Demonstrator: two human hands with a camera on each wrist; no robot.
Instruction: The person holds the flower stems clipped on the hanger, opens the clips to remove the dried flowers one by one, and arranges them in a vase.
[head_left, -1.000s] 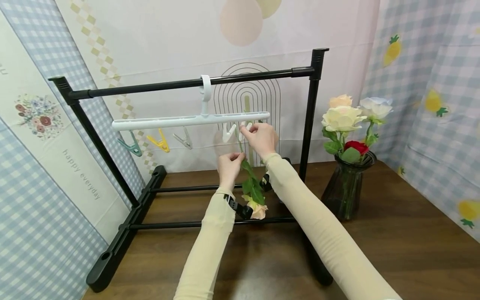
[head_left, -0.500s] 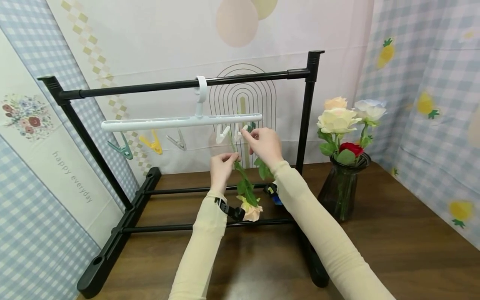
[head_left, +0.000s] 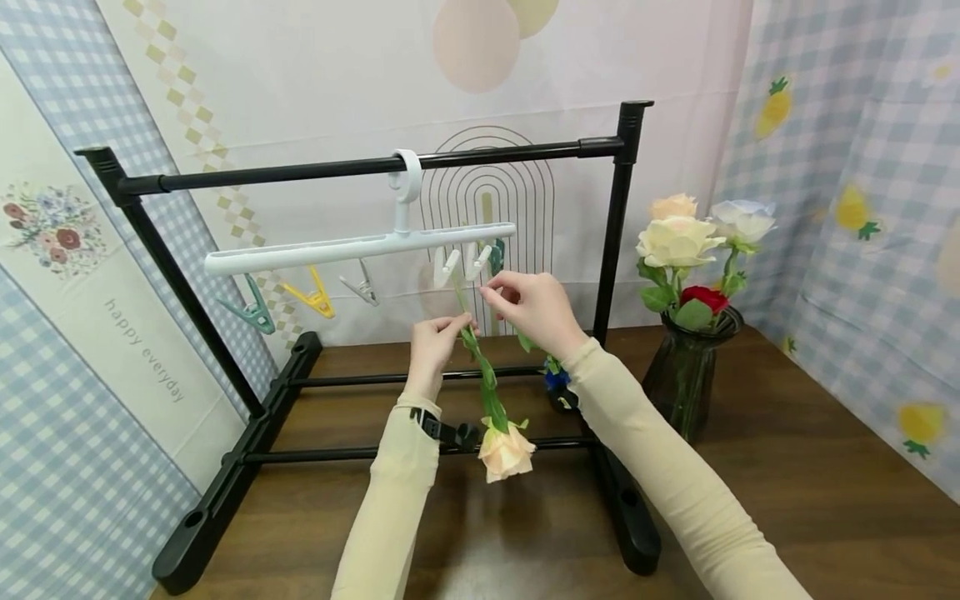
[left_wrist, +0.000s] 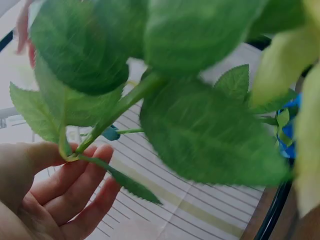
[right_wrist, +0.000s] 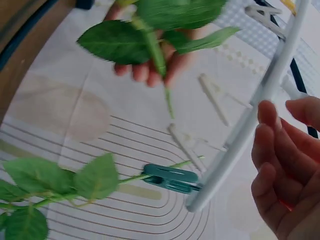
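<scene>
In the head view my left hand (head_left: 433,346) pinches the stem of a peach rose (head_left: 507,452) that hangs bloom down. The left wrist view shows thumb and fingertips on the stem (left_wrist: 122,102), below large leaves. My right hand (head_left: 542,308) is just below and right of two white clips, the left clip (head_left: 447,268) and the right clip (head_left: 477,262), on the white hanger (head_left: 360,247). Its fingers (right_wrist: 267,145) are loosely curled, thumb apart, holding nothing. The stem's thin end comes up to the white clips; whether one grips it, I cannot tell.
The hanger hooks over a black rack's top bar (head_left: 300,173). Green (head_left: 255,312), yellow (head_left: 317,296) and grey (head_left: 363,287) clips hang at left. A teal clip (right_wrist: 170,177) holds another stem, with a blue flower (head_left: 557,377). A dark vase (head_left: 682,383) of roses stands right.
My right hand has let go of the white clip and drawn down and right. The rose's bloom has dropped lower, with my left hand still on the stem. The hanger has turned slightly.
</scene>
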